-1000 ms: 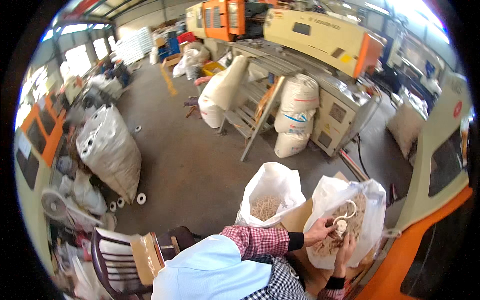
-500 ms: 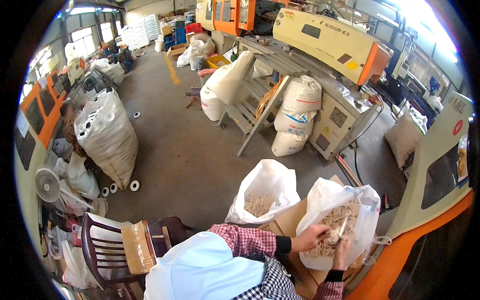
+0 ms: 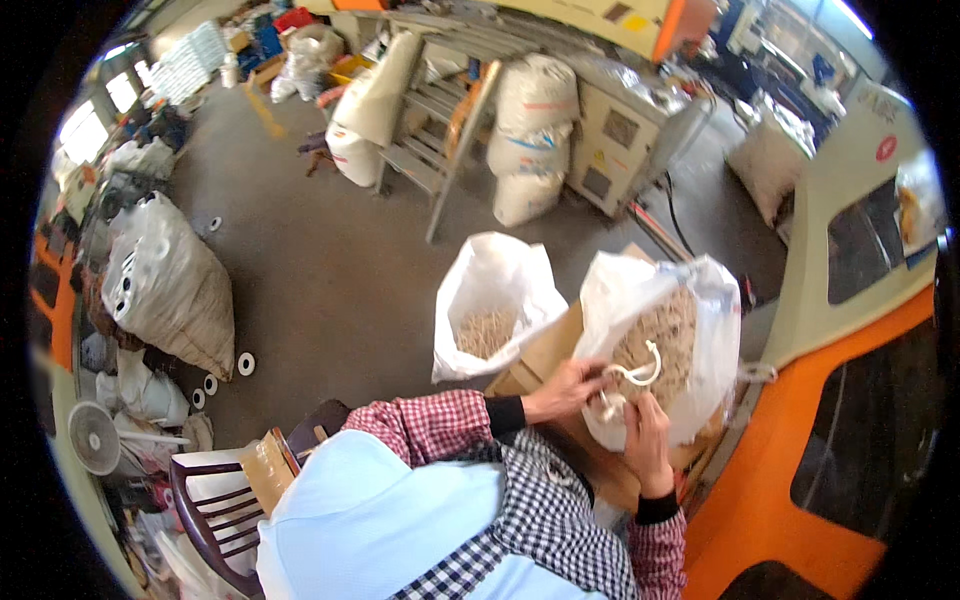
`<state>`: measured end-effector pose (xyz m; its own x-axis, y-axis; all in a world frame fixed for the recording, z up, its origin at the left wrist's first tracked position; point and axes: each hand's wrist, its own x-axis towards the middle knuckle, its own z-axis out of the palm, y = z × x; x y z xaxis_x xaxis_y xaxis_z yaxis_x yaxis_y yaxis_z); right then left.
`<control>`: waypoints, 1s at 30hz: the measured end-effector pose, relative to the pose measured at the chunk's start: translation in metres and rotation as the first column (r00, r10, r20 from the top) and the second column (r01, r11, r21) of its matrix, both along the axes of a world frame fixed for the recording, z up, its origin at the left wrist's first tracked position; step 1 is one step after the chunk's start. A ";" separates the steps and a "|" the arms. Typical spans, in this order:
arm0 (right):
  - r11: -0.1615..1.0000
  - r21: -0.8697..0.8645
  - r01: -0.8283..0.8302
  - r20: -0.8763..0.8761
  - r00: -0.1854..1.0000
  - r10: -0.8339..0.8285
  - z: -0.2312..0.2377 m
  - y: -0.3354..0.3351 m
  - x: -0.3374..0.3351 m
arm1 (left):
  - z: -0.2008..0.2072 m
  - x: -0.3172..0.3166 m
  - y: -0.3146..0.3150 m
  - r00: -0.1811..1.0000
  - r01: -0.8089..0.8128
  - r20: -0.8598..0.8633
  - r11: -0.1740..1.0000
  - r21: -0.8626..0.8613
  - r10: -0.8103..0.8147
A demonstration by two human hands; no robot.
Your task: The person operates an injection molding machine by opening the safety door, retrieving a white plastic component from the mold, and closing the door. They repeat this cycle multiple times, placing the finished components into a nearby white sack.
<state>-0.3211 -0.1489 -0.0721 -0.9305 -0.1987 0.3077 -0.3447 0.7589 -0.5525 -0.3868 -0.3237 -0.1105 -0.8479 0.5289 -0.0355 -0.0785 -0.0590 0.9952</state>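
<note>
My left hand (image 3: 566, 391) and my right hand (image 3: 650, 440) meet over the near edge of an open white bag (image 3: 602, 290) that holds many small beige pieces (image 3: 668, 330). Between my fingers is a white curved plastic piece (image 3: 654, 366), bent like a hook. The fingers of my left hand are closed on its left end. A small pale part (image 3: 611, 406) shows just below, between the two hands. My right fingertips pinch something at this spot, too small and covered to make out.
A second open white bag (image 3: 490, 262) with beige pieces stands to the left, cardboard (image 3: 545, 355) beside it. An orange and cream machine (image 3: 770, 440) borders my right side. Farther off are a metal step ladder (image 3: 415, 165), stacked sacks (image 3: 530, 150), and a chair (image 3: 190, 510) at lower left.
My view has tilted and shifted, so the surroundings sit higher and farther left. The white piece, straight-looking before, now shows as a curved hook. My hands have stayed together over the bag.
</note>
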 end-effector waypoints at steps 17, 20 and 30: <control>0.157 -0.581 0.799 0.709 0.402 0.580 0.010 -0.034 -0.017 | 0.018 0.007 -0.050 0.688 -0.153 -0.719 0.988 -0.009 0.100; 0.271 -0.725 0.633 0.668 0.551 0.500 -0.023 -0.036 -0.011 | 0.000 0.012 -0.041 0.916 -0.214 -0.333 0.975 0.064 0.223; 0.821 -0.493 0.286 0.274 0.947 -0.165 -0.036 -0.054 -0.009 | -0.002 0.008 -0.037 0.963 -0.119 -0.223 0.980 0.160 0.154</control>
